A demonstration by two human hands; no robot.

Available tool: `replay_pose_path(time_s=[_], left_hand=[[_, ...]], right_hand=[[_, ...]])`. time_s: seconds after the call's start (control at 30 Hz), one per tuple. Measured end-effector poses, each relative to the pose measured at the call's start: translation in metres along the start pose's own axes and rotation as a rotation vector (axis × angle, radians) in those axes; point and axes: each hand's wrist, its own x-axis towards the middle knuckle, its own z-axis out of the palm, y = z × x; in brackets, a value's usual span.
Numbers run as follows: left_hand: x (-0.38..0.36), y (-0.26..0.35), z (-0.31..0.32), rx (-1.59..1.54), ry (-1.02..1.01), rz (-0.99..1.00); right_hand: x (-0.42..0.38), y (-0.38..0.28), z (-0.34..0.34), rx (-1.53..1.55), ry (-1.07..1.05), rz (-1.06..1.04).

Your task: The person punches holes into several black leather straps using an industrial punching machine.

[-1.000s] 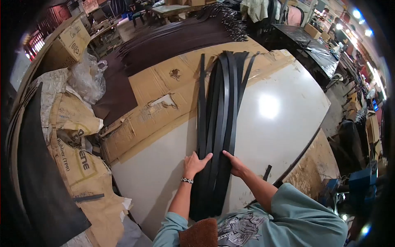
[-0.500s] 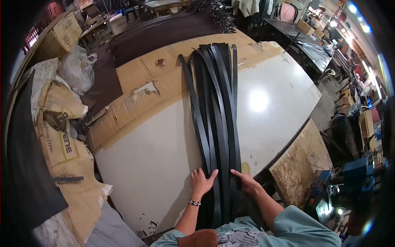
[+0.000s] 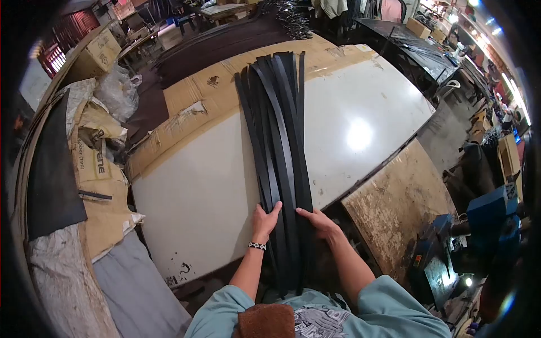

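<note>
A bundle of long black strips (image 3: 279, 135) lies lengthwise across the white tabletop (image 3: 191, 197), its far ends fanned out on the cardboard (image 3: 191, 90) and its near ends hanging over the front edge. My left hand (image 3: 266, 221) grips the bundle's left side, thumb on top. On the right side my right hand (image 3: 318, 221) grips it, thumb also on top and the other fingers partly hidden. The near ends of the strips reach down to my shirt.
A stained wooden board (image 3: 394, 203) stands right of the table, with a blue machine (image 3: 487, 211) beyond it. Cardboard and sacking (image 3: 104, 186) line the left side. Dark sheets (image 3: 225, 45) lie at the back, near a plastic bag (image 3: 118, 93).
Both hands and the near part of the bundle appear higher and slightly further left in the view. The far ends of the strips have shifted left. Both hands still hold the strips.
</note>
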Motion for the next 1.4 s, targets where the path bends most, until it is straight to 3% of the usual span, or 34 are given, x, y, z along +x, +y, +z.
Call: replay_pose_path(time_s=[0.17,0.2,0.3,0.4,0.6,0.67,0.8,0.87,1.0,1.07,1.13,1.23,1.4], left_hand=[[-0.065,0.004,0.035,-0.146,-0.151,-0.087],[-0.063,-0.022,0.05,-0.192,-0.207,-0.112],[-0.091,-0.004,0.04,-0.272,-0.383,-0.057],[-0.107,-0.024,0.048,-0.459,-0.431,-0.043],[-0.105,-0.036,0.026,-0.504,-0.505,-0.032],[-0.101,-0.038,0.015,-0.562,-0.502,0.09],[-0.083,0.006,-0.055,-0.51,-0.476,0.086],[-0.054,0.005,-0.096,-0.285,-0.371,0.1],[0.024,0.009,-0.198,-0.291,-0.426,0.133],[0.086,-0.041,-0.229,-0.329,-0.513,-0.007],[0.107,-0.063,-0.252,-0.37,-0.551,-0.064],[0.106,-0.073,-0.261,-0.393,-0.551,-0.082],[0.1,-0.085,-0.255,-0.406,-0.535,-0.11]], right_hand=[[-0.042,0.035,-0.085,0.041,-0.017,0.044],[-0.049,0.041,-0.094,0.076,-0.029,0.066],[-0.079,0.05,-0.097,-0.035,0.091,0.066],[-0.061,0.071,-0.107,0.104,-0.051,0.067],[-0.061,0.054,-0.06,0.024,0.098,-0.004],[-0.065,0.05,-0.036,0.051,0.119,0.014],[-0.047,0.045,0.026,0.121,0.141,0.019],[-0.029,0.035,0.072,0.16,0.108,0.004],[0.04,0.031,0.178,0.285,-0.03,-0.107],[0.101,0.054,0.212,0.324,-0.032,-0.124],[0.114,0.057,0.24,0.354,-0.023,-0.076],[0.112,0.077,0.234,0.39,-0.007,-0.152],[0.049,0.072,0.158,0.273,0.086,-0.057]])
